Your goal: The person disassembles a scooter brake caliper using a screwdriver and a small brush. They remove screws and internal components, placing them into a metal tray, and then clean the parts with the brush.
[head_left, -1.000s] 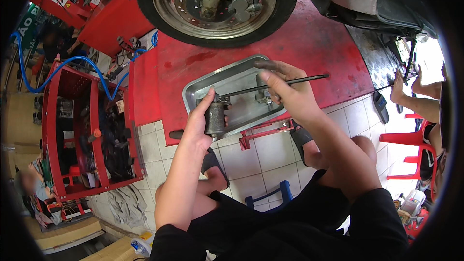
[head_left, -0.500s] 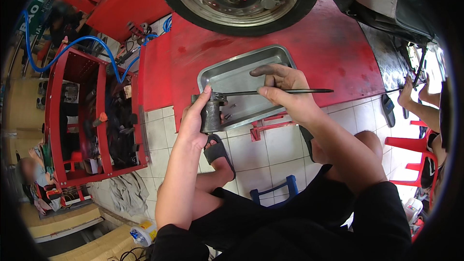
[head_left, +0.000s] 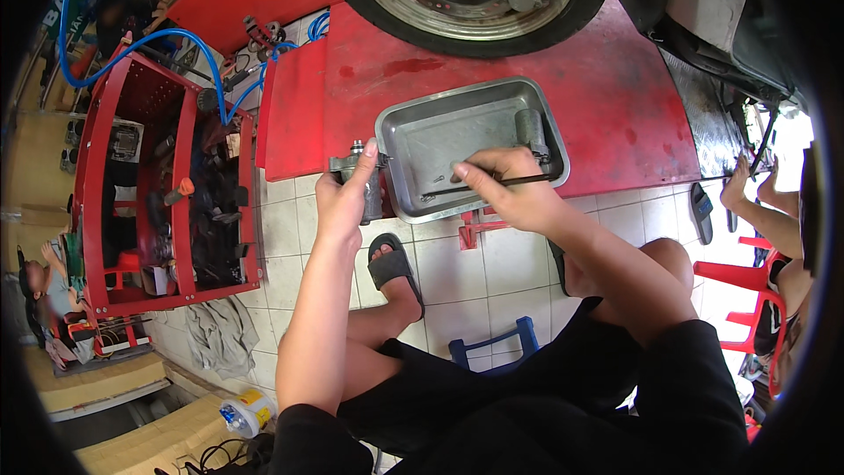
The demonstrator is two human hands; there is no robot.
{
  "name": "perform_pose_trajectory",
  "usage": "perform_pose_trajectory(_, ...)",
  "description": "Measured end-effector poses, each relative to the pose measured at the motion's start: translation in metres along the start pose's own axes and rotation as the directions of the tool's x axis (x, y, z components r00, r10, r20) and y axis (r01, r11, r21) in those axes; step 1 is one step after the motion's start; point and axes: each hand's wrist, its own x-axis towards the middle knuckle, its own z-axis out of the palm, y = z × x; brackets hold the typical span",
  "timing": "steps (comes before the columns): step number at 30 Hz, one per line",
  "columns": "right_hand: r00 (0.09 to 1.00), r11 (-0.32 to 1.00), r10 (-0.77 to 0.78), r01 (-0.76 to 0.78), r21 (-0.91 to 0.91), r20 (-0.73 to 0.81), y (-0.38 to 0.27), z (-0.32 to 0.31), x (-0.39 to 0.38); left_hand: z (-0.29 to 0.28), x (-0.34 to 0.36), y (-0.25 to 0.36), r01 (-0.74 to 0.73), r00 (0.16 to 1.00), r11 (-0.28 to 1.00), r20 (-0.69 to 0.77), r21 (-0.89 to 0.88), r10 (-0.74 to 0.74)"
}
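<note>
My left hand (head_left: 338,211) is wrapped round a grey metal cylindrical part (head_left: 373,192) with a flanged end and a short toothed shaft on top, like a small starter motor. It is held upright just left of a shallow steel tray (head_left: 440,136). My right hand (head_left: 510,189) is closed on a thin dark rod-like tool (head_left: 532,179), its kind not clear. The tool lies nearly level over the tray, its tip low by the tray's near left side. Small metal bits lie near the tip. A second grey cylinder (head_left: 529,130) rests at the tray's right end.
The tray sits on a red platform (head_left: 352,88) below a motorcycle wheel (head_left: 466,40). At left stands a red tool cart (head_left: 185,211) with a blue hose (head_left: 180,32). A blue stool (head_left: 497,354) is between my legs. Another person's feet (head_left: 747,178) and red chairs (head_left: 747,277) are at right.
The tool's tip has left the top of the cylindrical part and dropped into the tray. My left hand has turned the part and moved it left, away from the tool. The view has shifted slightly.
</note>
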Motion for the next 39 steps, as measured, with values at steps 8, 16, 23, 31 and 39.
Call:
perform_pose_trajectory(8, 0.996, 0.984, -0.034, 0.047, -0.169, 0.081, 0.017, 0.010, -0.005, 0.002, -0.004, 0.011, 0.140, 0.987, 0.980, 0.098, -0.140, -0.127)
perform_pose_trajectory(16, 0.996, 0.996, -0.068, 0.064, -0.069, -0.059, 0.027, 0.016, -0.010, 0.012, 0.001, 0.007, 0.238, 0.967, 0.952, 0.144, -0.192, -0.212)
perform_pose_trajectory(23, 0.999, 0.997, -0.013, 0.010, -0.073, -0.040, 0.017, 0.011, -0.015, 0.016, 0.005, 0.007, 0.301, 0.946, 0.926, 0.194, -0.228, -0.260)
perform_pose_trajectory(31, 0.991, 0.993, -0.066, 0.053, -0.107, -0.119, 0.017, 0.005, -0.014, 0.021, 0.003, 0.010, 0.296, 0.943, 0.921, 0.231, -0.253, -0.240)
perform_pose_trajectory(39, 0.978, 0.918, 0.143, -0.075, 0.389, -0.149, 0.003, -0.036, -0.018, 0.029, 0.000, 0.017, 0.472, 0.853, 0.764, 0.447, -0.440, -0.269)
